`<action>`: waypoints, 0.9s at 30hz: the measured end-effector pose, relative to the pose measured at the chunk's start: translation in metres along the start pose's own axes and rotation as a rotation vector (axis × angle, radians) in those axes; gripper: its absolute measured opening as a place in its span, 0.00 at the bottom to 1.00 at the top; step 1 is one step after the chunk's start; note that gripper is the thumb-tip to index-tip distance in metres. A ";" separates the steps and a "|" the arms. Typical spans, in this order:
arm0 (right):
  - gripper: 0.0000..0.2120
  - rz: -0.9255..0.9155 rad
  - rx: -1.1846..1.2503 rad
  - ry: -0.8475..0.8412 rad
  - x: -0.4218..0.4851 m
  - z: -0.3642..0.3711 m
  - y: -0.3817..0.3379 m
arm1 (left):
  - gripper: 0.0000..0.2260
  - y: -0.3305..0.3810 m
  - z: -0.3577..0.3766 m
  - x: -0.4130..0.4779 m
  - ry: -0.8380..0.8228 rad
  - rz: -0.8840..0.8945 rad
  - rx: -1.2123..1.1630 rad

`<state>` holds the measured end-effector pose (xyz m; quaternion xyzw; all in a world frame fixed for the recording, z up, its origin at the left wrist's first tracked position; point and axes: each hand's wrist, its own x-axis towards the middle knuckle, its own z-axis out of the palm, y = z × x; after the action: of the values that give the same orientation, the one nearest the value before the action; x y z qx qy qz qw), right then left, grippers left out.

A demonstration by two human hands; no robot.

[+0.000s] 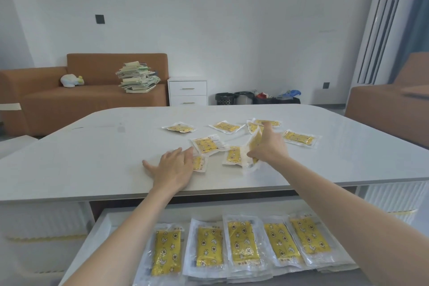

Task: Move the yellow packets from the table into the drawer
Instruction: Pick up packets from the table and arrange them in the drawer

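Several yellow packets in clear wrappers lie scattered on the white table (92, 146). My left hand (173, 167) lies flat with spread fingers, its fingertips on a packet (199, 163) near the front. My right hand (267, 146) grips a packet (254, 144) lifted on edge, with the index finger stretched toward the far packets (267, 123). Others lie at the middle (206, 144), the far left (180, 128) and the right (299, 138). Below the table edge the open drawer (102, 234) holds a row of several packets (241, 242).
A brown sofa (69, 100) with a stack of papers (137, 78) stands behind the table, beside a small white cabinet (188, 90). Dark bins (246, 98) sit against the wall. A second brown seat (390, 109) is at the right.
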<state>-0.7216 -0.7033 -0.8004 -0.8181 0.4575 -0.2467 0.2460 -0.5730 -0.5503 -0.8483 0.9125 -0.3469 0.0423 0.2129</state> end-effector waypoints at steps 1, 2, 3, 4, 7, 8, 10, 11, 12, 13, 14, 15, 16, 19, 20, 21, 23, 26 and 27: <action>0.37 0.008 0.048 -0.003 0.004 0.000 -0.004 | 0.20 -0.002 0.001 0.002 0.015 0.004 0.028; 0.33 0.054 0.147 -0.017 0.009 0.000 -0.009 | 0.20 -0.003 0.003 0.003 0.027 0.012 0.062; 0.25 0.100 0.259 -0.025 0.012 0.002 -0.014 | 0.20 -0.004 0.004 0.004 0.036 0.020 0.089; 0.15 0.138 0.343 -0.028 0.016 0.005 -0.016 | 0.21 -0.004 0.005 0.005 0.043 0.026 0.105; 0.05 0.168 0.241 -0.067 0.024 0.022 -0.015 | 0.22 -0.004 0.007 0.008 0.040 0.028 0.107; 0.03 0.159 0.114 -0.102 0.024 0.026 -0.015 | 0.22 -0.004 0.008 0.009 0.033 0.024 0.104; 0.14 0.160 -0.169 -0.148 0.025 0.034 -0.011 | 0.22 -0.005 0.008 0.012 -0.001 0.012 0.099; 0.19 0.166 -0.266 -0.148 0.026 0.034 -0.011 | 0.22 -0.005 0.008 0.014 -0.033 0.000 0.096; 0.21 0.178 -0.305 -0.151 0.028 0.034 -0.012 | 0.22 -0.006 0.006 0.016 -0.073 -0.011 0.092; 0.22 0.196 -0.309 -0.160 0.030 0.034 -0.014 | 0.22 -0.007 0.004 0.018 -0.118 -0.021 0.095; 0.24 0.215 -0.279 -0.174 0.032 0.033 -0.017 | 0.22 -0.009 0.002 0.021 -0.167 -0.026 0.100; 0.27 0.221 -0.243 -0.192 0.034 0.033 -0.019 | 0.22 -0.010 -0.002 0.023 -0.219 -0.028 0.105; 0.30 0.210 -0.213 -0.208 0.036 0.034 -0.021 | 0.22 -0.010 -0.007 0.026 -0.268 -0.030 0.107; 0.35 0.184 -0.129 -0.234 0.039 0.033 -0.023 | 0.24 -0.009 -0.023 0.034 -0.352 -0.041 0.131; 0.37 0.200 -0.079 -0.241 0.039 0.031 -0.023 | 0.25 -0.009 -0.026 0.038 -0.358 -0.042 0.153; 0.38 0.216 -0.030 -0.249 0.039 0.030 -0.022 | 0.26 -0.008 -0.029 0.041 -0.355 -0.040 0.184; 0.40 0.221 0.010 -0.260 0.037 0.029 -0.021 | 0.27 -0.008 -0.031 0.045 -0.331 -0.026 0.230; 0.41 0.211 0.028 -0.263 0.030 0.026 -0.019 | 0.27 -0.005 -0.035 0.045 -0.356 -0.034 0.233; 0.41 0.212 0.048 -0.261 0.027 0.025 -0.018 | 0.28 -0.006 -0.035 0.044 -0.375 -0.056 0.225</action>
<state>-0.6816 -0.7140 -0.8033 -0.7842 0.4996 -0.1217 0.3473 -0.5333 -0.5591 -0.8083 0.9316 -0.3482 -0.0957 0.0424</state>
